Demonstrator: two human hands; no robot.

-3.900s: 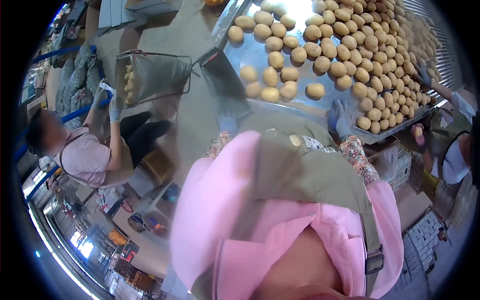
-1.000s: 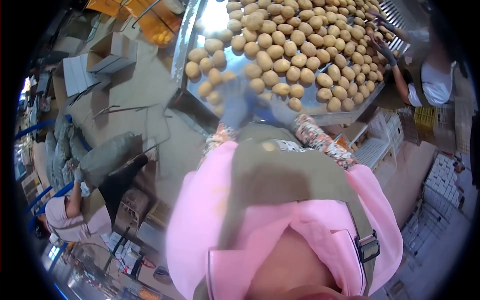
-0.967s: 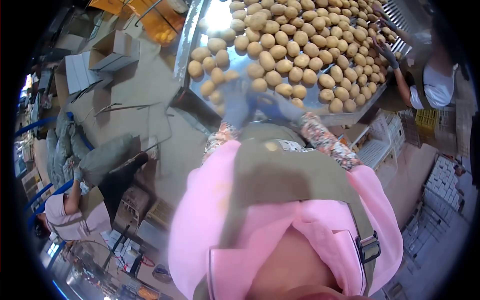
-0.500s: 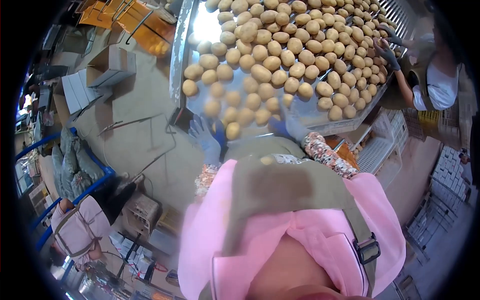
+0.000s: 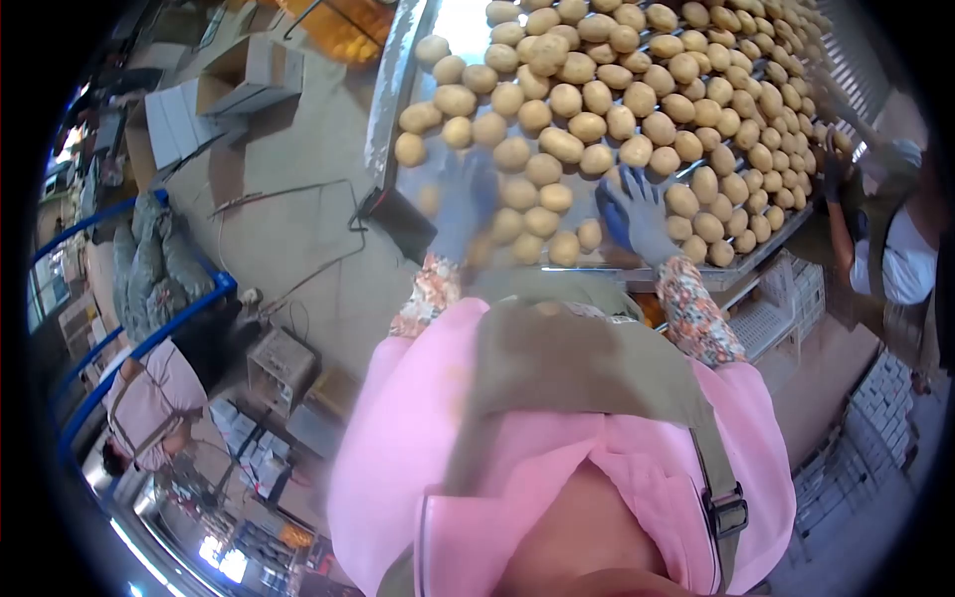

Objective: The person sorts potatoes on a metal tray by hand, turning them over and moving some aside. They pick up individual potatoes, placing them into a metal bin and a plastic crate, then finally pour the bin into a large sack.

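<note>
Many potatoes (image 5: 562,145) lie spread over a metal sorting table (image 5: 477,85) in front of me, denser toward the right. My left hand (image 5: 462,204), in a grey and blue glove, is over the table's near left part beside a few loose potatoes. Motion smears its fingers, so their grip cannot be made out. My right hand (image 5: 640,215), gloved the same way, reaches over the near edge with its fingers spread. It sits between a small near group of potatoes (image 5: 542,221) and the larger mass on the right, holding nothing visible.
A co-worker (image 5: 900,229) stands at the table's right side, a gloved hand near the potatoes. Below the near edge is a white plastic crate (image 5: 761,323). Cardboard boxes (image 5: 249,80) and a blue rail (image 5: 149,333) are on the left, where another person (image 5: 154,403) bends.
Both my hands have moved forward from the near edge onto the table. The right hand has shifted right, its fingers now spread. The camera view has shifted somewhat.
</note>
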